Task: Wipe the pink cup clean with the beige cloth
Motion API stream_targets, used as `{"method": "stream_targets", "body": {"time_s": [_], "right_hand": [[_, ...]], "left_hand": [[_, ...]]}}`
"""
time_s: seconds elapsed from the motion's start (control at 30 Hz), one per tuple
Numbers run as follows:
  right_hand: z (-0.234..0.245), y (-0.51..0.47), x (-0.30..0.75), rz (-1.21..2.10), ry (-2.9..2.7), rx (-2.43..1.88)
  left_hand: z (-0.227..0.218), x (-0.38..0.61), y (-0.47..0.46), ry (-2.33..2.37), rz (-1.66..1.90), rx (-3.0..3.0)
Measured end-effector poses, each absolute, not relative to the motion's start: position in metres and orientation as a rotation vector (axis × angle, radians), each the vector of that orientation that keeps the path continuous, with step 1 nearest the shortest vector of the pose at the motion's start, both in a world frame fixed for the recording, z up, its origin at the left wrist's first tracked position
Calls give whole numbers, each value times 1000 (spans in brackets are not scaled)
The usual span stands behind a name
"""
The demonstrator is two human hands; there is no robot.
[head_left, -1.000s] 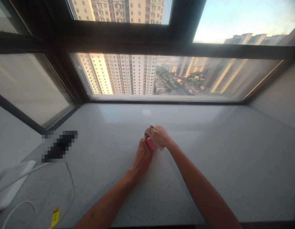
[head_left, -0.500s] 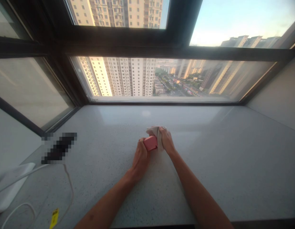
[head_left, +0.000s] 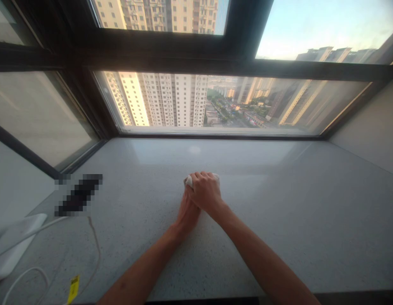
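- Right hand (head_left: 205, 188): laid across the top of the left, its fingers curled over a pale cloth (head_left: 189, 181), which it holds.
- Pale cloth: bunched at the centre of the grey sill (head_left: 294, 203), showing on both sides of the right hand's fingers.
- Left hand (head_left: 187, 209): partly beneath the right, its wrist and back visible; its fingers are covered, so from here I cannot tell how far they are closed.
- Pink block: seen in the left hand half a second ago; now hidden from view, its exact place uncertain.
- Far left of the sill: a dark object (head_left: 80, 197), blurred into squares; nearer the person, a white flat device (head_left: 21, 241).
- Near left: a thin pale cable (head_left: 97, 248) running toward a yellow tag (head_left: 73, 289).
- Behind the hands: a dark-framed window (head_left: 234, 106), with tall buildings (head_left: 161, 99) beyond the glass.
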State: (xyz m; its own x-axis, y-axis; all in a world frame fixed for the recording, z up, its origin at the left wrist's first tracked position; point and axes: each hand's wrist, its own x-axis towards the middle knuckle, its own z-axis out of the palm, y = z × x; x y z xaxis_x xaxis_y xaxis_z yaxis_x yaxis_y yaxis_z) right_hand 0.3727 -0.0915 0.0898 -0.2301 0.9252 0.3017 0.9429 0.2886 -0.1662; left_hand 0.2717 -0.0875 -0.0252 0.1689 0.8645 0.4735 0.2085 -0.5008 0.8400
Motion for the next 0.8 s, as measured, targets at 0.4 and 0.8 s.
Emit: {"method": "stream_targets", "body": {"time_s": [0.4, 0.8], "right_hand": [[59, -35, 438, 909, -1577, -1427], [36, -51, 448, 883, -1309, -1325]], "left_hand": [[-9, 272, -101, 1077, 1311, 1929], [-9, 265, -104, 1289, 1122, 2076]]}}
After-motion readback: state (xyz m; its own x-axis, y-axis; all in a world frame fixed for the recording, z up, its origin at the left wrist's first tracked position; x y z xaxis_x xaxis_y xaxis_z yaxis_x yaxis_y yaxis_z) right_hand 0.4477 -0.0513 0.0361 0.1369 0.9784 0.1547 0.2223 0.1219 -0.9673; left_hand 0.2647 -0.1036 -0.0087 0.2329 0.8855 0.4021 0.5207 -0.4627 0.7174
